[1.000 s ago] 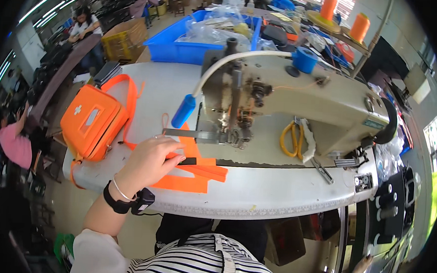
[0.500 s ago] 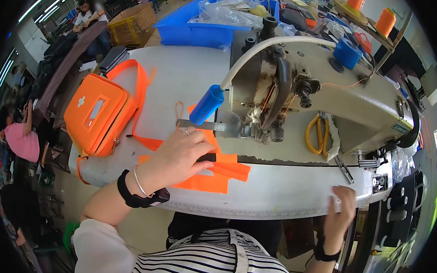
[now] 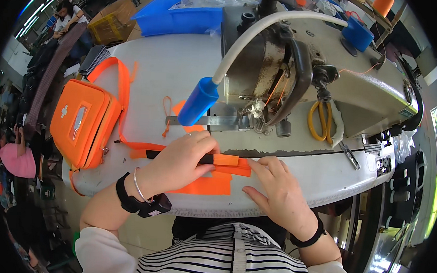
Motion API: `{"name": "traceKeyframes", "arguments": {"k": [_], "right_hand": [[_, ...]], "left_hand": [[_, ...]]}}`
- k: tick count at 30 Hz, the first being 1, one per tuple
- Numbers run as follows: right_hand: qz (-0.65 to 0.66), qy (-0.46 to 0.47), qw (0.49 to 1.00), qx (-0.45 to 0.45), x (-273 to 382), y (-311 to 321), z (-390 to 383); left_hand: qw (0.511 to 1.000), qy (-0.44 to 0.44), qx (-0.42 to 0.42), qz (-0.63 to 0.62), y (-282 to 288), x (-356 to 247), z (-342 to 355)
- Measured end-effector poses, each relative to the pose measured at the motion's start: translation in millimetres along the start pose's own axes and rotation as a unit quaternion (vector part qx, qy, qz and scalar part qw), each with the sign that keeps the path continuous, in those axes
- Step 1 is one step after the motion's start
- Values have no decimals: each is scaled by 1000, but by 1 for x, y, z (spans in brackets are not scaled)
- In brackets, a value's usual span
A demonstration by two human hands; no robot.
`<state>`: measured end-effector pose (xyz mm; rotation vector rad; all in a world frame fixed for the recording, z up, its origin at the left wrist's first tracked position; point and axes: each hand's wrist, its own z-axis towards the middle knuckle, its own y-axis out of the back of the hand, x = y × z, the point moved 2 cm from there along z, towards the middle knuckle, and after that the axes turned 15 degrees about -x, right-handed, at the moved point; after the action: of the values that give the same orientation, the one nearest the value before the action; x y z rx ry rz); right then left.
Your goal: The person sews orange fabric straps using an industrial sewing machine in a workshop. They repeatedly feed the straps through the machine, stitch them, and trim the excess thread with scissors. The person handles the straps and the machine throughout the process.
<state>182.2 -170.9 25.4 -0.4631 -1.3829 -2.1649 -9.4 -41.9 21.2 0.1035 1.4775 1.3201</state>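
Observation:
My left hand (image 3: 185, 162) is curled over an orange-and-black fabric strip (image 3: 229, 162), thumb and fingers pressed on it. My right hand (image 3: 277, 191) reaches the strip's right end with its index fingertip, thumb held apart. An orange fabric piece (image 3: 201, 185) lies beneath the strip. An orange zipped bag (image 3: 76, 124) with a white cross and shoulder strap sits at the left. Behind my hands stands a sewing machine (image 3: 368, 100), with a blue cylinder (image 3: 198, 101) on a bent white tube and a flat metal attachment (image 3: 224, 120). Yellow-handled scissors (image 3: 318, 122) lie under its arm.
The white worktable (image 3: 339, 185) has a curved front edge. Beyond it are a blue bin (image 3: 160, 20) of plastic bags, cardboard boxes (image 3: 111, 19) and an orange thread cone (image 3: 382, 6). Two other people (image 3: 66, 17) are at the left, one in pink (image 3: 15, 153). Small metal tweezers (image 3: 351, 158) lie right.
My right hand has risen from low at the right onto the strip's right end. My left hand has slid slightly along the table with the strip. The view has shifted closer to the machine.

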Motion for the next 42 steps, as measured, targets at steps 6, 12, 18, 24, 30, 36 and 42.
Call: {"name": "traceKeyframes", "arguments": {"k": [6, 12, 18, 24, 30, 36, 42], "right_hand": [[-4, -39, 998, 41, -1, -8, 13], [-65, -25, 995, 77, 8, -20, 28], [-60, -10, 997, 38, 9, -40, 30], [-37, -42, 998, 42, -9, -32, 38], [-47, -85, 994, 53, -23, -9, 47], [-13, -68, 996, 61, -16, -14, 39], [-88, -9, 994, 58, -7, -15, 27]], "left_hand": [[992, 84, 22, -94, 19, -11, 4], [999, 10, -17, -37, 39, -3, -6], [996, -26, 59, -63, 54, -8, -9], [991, -81, 103, -11, 43, -5, -16], [989, -124, 67, 40, 25, -2, -14], [989, -132, 46, 57, 25, -6, -8], [984, -166, -16, 65, 10, -18, 13]]}}
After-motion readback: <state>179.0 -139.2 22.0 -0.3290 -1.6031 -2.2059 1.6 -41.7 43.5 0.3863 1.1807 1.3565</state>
